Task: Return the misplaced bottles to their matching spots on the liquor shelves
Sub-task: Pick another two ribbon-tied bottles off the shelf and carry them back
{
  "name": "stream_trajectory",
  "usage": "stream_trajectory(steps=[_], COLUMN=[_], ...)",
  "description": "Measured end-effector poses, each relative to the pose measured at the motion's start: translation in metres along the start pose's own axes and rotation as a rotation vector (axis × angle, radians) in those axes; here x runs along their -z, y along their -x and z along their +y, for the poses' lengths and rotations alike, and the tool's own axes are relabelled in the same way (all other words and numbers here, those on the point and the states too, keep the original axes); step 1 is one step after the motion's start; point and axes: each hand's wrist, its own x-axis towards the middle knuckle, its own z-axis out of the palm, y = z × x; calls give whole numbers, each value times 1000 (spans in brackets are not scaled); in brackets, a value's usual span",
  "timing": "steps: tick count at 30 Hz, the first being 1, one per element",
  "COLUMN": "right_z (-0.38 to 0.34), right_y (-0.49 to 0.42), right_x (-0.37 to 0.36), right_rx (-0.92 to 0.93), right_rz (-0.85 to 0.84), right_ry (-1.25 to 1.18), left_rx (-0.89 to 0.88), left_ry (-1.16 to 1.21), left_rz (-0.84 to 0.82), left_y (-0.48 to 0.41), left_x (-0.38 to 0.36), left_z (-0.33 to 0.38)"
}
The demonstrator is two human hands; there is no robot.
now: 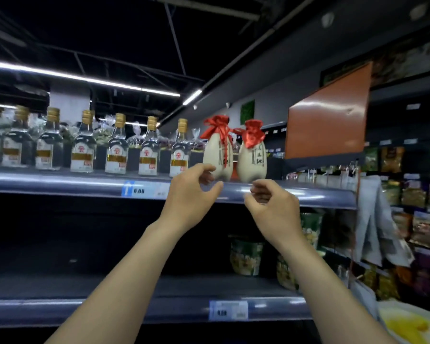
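On the top shelf [60, 181], at the right end of a row of gold-capped clear glass bottles [116, 150], two cream ceramic bottles with red cloth tops stand upright and almost touching: the left ceramic bottle [217, 151] and the right ceramic bottle [253, 157]. Both sit near the shelf's front lip, so a careless nudge could probably tip one forward off the edge or knock it against its neighbour. The tied red ribbons could also snag a finger.

Both forearms reach up and forward from below. The left hand [191, 194] is raised at the foot of the left ceramic bottle, its grip half open, thumb and fingers spread in a loose curve and holding nothing. Whether the fingertips touch the bottle I cannot tell. The right hand [271, 207] hangs just under the shelf lip below the right ceramic bottle, fingers loosely curled, grip empty.
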Motion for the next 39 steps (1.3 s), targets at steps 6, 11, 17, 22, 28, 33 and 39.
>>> stream_trajectory(steps=[6,11,17,22,28,33,39], right_z=[12,21,35,46,50,38,17], right_y=[-49,-80,-113,-127,-132,-126,-125], right_x=[4,-5,-12,-18,-20,-17,10], right_rx=[24,44,-2,-83,-84,-84,-44], right_rz=[38,1,-188,-257,-211,-131,-26], right_ry=[64,48,37,-11,-34,-5,58], left_rx=[72,218,340,398,354,333,286], left_ry=[-108,-252,-393,-489,-504,-449,-199], left_rz=[64,34,-3,49,129,117,137], left_y=[-37,-58,-77,-82,-81,-81,-92], left_x=[-20,-33,-44,-57,-63,-59,-58], left_z=[14,9,1,-2,-11,-9,11])
